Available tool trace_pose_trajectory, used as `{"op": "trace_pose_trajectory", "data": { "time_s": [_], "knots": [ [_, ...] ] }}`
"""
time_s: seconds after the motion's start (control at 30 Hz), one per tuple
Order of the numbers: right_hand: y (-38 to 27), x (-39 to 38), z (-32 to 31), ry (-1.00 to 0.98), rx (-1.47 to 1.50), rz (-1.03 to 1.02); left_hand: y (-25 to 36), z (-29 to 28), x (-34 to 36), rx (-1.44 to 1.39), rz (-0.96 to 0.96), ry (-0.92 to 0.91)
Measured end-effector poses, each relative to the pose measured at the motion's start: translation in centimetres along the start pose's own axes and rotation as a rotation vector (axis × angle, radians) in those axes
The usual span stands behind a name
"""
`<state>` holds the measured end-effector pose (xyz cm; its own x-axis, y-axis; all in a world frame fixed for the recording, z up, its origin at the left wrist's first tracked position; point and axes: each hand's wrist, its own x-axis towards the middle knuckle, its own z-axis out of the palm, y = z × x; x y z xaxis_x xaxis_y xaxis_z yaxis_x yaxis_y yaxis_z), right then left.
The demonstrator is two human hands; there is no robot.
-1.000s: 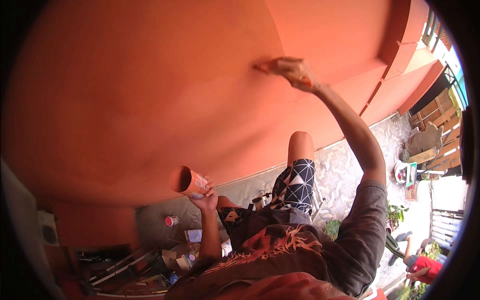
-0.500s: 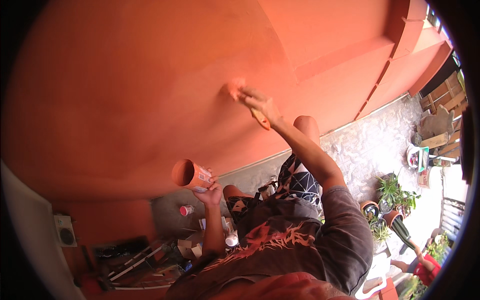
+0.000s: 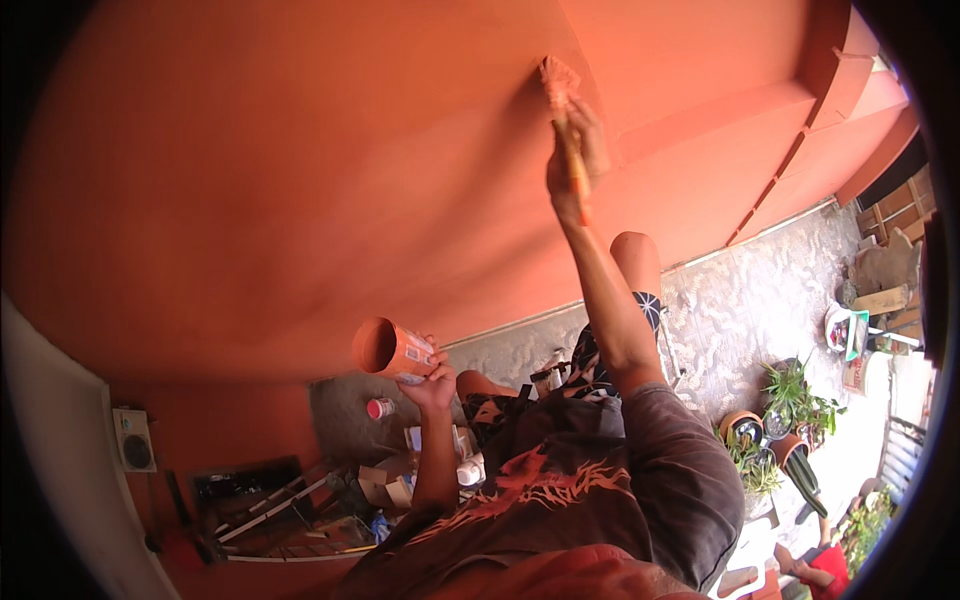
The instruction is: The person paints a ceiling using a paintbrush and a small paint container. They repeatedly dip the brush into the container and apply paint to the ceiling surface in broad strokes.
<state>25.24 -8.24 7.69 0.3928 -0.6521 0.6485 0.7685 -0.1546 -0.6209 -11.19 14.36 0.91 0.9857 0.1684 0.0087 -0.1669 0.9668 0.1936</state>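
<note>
In the head view, my left hand (image 3: 432, 385) grips an orange-coated cylindrical cup (image 3: 410, 355), its open mouth toward the wall and its inside shadowed. Higher up, my right hand (image 3: 575, 155) is closed on a paintbrush (image 3: 578, 190) with a paint-stained yellowish handle. The orange bristles point upward against the orange wall (image 3: 350, 150), casting shadow beside them. Below both hands are my patterned shorts, bare knees and dark T-shirt.
A ledge (image 3: 770, 170) runs along the wall's right. Below lie patterned paving (image 3: 740, 280), potted plants (image 3: 790, 390), a small bucket (image 3: 380, 408), boxes (image 3: 390, 485) and long rails (image 3: 290, 505). An air-conditioner unit (image 3: 135, 440) hangs lower left. Another person in red (image 3: 825, 565) is at lower right.
My right hand first moved down and left along the wall, then swung back up and right with the brush. My left hand with the cup shifted slightly right.
</note>
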Motion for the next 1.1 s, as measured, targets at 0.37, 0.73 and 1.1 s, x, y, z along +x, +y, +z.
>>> {"op": "trace_pose_trajectory", "data": {
  "time_s": [0.37, 0.73, 1.1],
  "knots": [
    [-1.9, -8.7, 3.0, -0.482, 0.301, 0.152, 1.4, -1.5, -0.4, 0.029, 0.066, 0.021],
    [-2.2, -9.4, 6.4, -0.233, -0.059, 0.085, 1.5, -3.6, -1.7, -0.037, 0.126, 0.04],
    [2.7, -3.6, 2.8, -0.078, 0.13, 0.286, 1.0, -5.4, -1.7, -0.074, 0.214, 0.011]
  ]
}}
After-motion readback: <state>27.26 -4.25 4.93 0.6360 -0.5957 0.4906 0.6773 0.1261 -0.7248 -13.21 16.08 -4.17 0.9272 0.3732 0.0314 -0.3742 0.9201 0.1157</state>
